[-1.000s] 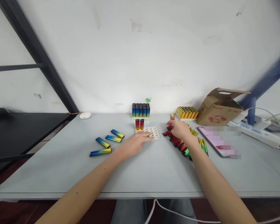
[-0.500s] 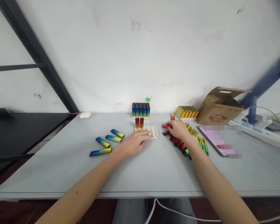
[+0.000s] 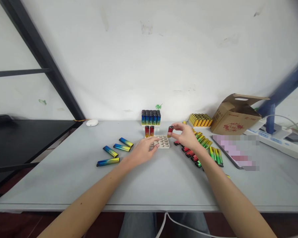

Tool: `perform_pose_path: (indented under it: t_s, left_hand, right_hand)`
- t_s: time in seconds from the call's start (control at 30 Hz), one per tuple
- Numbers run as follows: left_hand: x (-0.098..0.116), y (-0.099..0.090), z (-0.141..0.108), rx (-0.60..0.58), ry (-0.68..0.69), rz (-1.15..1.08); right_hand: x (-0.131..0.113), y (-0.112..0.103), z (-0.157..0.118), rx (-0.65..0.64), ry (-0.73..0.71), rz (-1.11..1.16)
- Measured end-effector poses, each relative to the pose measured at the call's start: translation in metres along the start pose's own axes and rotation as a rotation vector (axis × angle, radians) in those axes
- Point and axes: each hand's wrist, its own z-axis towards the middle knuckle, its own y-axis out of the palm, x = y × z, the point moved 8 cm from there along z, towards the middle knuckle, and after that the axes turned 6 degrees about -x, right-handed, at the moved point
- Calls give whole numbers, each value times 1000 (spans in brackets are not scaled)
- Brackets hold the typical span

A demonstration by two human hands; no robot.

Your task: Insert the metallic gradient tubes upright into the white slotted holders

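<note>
A white tray with rows of round holes (image 3: 165,142) lies at the middle of the table. Two red-and-yellow lighters (image 3: 149,131) stand upright in its far left corner. My left hand (image 3: 144,150) rests over the tray's left part, fingers stretched and thumb apart, covering some holes. Between the thumb and fingers of my right hand (image 3: 186,136) is a red lighter (image 3: 170,131), held upright just above the tray's far right corner. Beside and under that hand lie several loose red lighters (image 3: 188,153), with green-and-yellow lighters (image 3: 216,156) farther right.
Several blue-and-yellow lighters (image 3: 121,147) lie on the left. Against the wall stand a block of upright blue lighters (image 3: 151,118) and a tray of yellow lighters (image 3: 201,120). An open cardboard box (image 3: 234,119), a tablet-like device (image 3: 229,150), a power strip (image 3: 275,142) and a white case (image 3: 92,123) are around.
My right hand has lifted a red lighter from the pile, turned it upright and brought it left toward the tray. My left hand has stayed at the tray.
</note>
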Motion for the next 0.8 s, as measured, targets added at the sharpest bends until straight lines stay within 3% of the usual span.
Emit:
perform_pose_path:
  t_s: [0.17, 0.3, 0.37, 0.53, 0.7, 0.8]
  left_hand:
    - [0, -2, 3, -8, -72, -424]
    - [3, 8, 6, -144, -63, -783]
    - [0, 9, 6, -152, -92, -900]
    - [-7, 9, 5, -124, -157, -1043]
    - [-5, 8, 3, -89, -212, -1128]
    - [-2, 7, 2, -80, -240, -1177]
  right_hand:
    - [-33, 30, -8, -249, -100, 400]
    - [-37, 53, -16, -388, -24, 662]
    - [-36, 59, -17, -421, 7, 724]
    - [-17, 44, -8, -255, 29, 682]
    - [23, 25, -1, -23, 221, 563]
    - [35, 21, 1, 38, 261, 474]
